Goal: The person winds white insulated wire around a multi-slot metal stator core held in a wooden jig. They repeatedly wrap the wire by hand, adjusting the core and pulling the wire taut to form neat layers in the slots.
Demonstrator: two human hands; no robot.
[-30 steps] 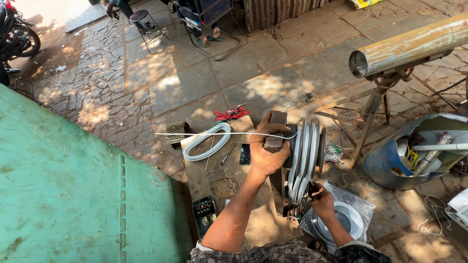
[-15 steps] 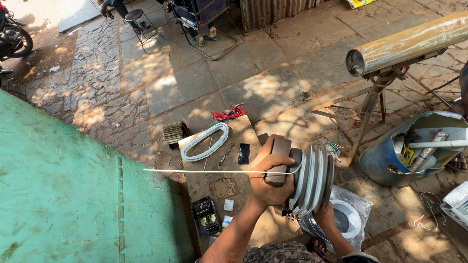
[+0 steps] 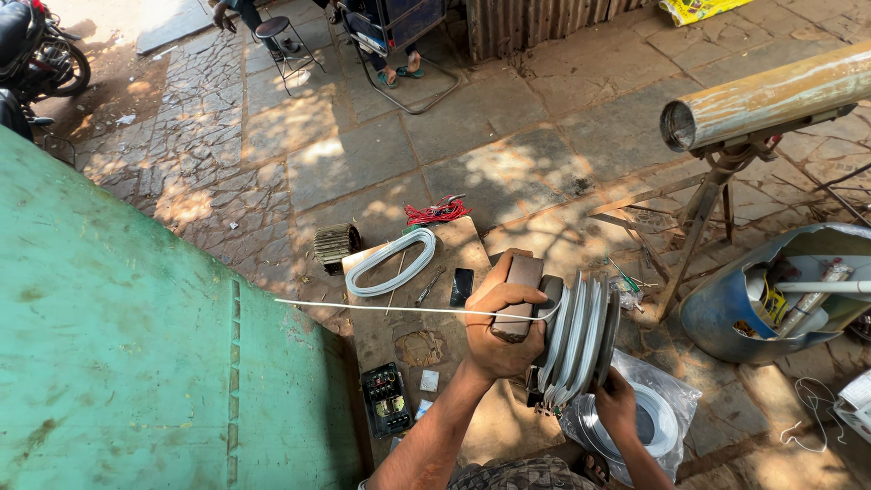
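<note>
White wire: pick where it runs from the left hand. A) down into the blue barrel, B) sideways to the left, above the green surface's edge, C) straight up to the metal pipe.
B: the white wire stretches taut leftward from the left hand toward the green surface.

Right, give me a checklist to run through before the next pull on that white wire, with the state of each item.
1. Left hand grips the brown block on the winding former: ok.
2. Right hand is on the former's lower edge: ok, though what it grips is hidden.
3. White wire runs in one straight line from the left hand out to the left: ok.
4. Wire sits in the right groove: cannot tell.
5. Far end of the wire, at the green panel: cannot tell what holds it.
6. Coil of white tube and red wire on the board lie apart from the wire: ok.
</note>
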